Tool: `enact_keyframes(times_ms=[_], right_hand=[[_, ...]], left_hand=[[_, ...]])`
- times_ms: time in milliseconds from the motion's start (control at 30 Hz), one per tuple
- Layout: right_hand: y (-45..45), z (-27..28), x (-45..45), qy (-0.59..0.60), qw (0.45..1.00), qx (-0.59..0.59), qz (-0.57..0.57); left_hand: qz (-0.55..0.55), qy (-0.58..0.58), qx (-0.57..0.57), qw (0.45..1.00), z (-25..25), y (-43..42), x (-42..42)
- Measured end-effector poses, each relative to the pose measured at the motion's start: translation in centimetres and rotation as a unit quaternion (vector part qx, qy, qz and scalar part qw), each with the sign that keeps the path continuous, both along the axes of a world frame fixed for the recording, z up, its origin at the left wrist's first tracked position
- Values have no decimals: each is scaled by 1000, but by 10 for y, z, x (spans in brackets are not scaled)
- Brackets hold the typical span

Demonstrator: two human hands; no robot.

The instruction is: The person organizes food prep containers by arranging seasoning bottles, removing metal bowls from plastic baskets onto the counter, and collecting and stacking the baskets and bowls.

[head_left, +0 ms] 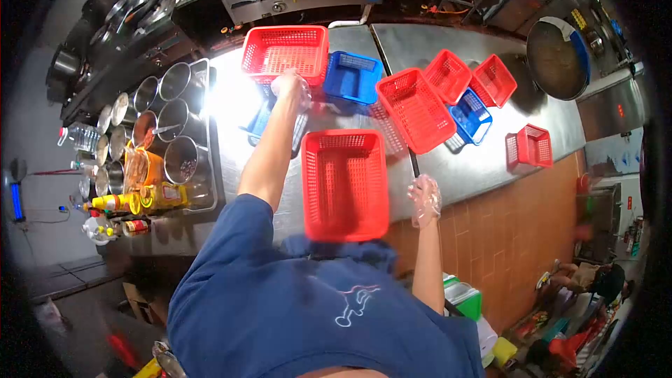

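My left hand (290,89), in a clear glove, is at the near edge of a red basket (285,52) at the back left of the steel table; its fingers are closed on that rim. Under this basket part of a blue basket (276,119) shows. My right hand (425,197), gloved too, hangs over the table's front edge with its fingers curled, touching no basket; whether anything is in them is unclear. Between my arms, close to my body, stands a large red basket (345,185) with nothing in it. A blue basket (353,77) sits right of my left hand.
Right of centre are a large red basket (416,110), two smaller red ones (448,75) and a blue one (471,116). Another red basket (534,146) stands far right. Steel pots (185,159) and bottles (162,196) fill a tray at left. A wok (558,59) is back right.
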State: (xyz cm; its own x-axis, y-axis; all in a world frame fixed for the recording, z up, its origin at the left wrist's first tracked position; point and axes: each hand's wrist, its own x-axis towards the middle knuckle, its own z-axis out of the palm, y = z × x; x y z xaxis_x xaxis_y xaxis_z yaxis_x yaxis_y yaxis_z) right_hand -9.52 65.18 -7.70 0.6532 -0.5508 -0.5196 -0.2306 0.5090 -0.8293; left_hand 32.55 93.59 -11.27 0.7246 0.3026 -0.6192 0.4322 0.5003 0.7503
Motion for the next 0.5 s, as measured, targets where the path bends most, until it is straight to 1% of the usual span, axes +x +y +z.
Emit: enact_keyframes(times_ms=[33, 67, 100, 133, 233, 267, 300, 333, 367, 400, 433, 467, 500], right_hand=[[-7, 2, 5, -9, 999, 21, -36], [-15, 2, 10, 11, 999, 22, -35], [-22, 1, 16, 11, 999, 26, -37], [-29, 1, 22, 14, 999, 13, -29], [-38, 0, 42, 35, 999, -12, -25], [-42, -6, 48, 40, 999, -7, -31], [-44, -8, 54, 47, 998, -2, -38], [-47, -11, 63, 44, 998, 13, -41], [-47, -13, 70, 47, 998, 16, -46], [-47, -15, 76, 43, 997, 34, -47], [-49, -15, 80, 39, 997, 50, -49], [-56, -28, 81, 29, 997, 65, -27], [-60, -45, 83, 31, 997, 65, -35]], left_hand=[[-4, 2, 4, 1000, -10, 0, 5], [-81, 1, -53, 995, -15, 9, 8], [-55, 6, -52, 997, -21, 5, 13], [-34, 2, -28, 999, -28, 2, 14], [-7, -2, 55, 998, -16, -6, 2], [-27, -2, 106, 994, -15, -7, -3], [-72, -6, 187, 980, -27, -1, 1], [-192, -12, 345, 919, -39, 9, 7], [-372, -9, 598, 709, -50, 24, 16], [-462, -2, 706, 537, -41, 28, 14], [-468, -30, 739, 483, -35, 26, 6], [-466, -47, 748, 470, -12, 20, -8], [-468, -58, 756, 454, 8, 16, -18]])
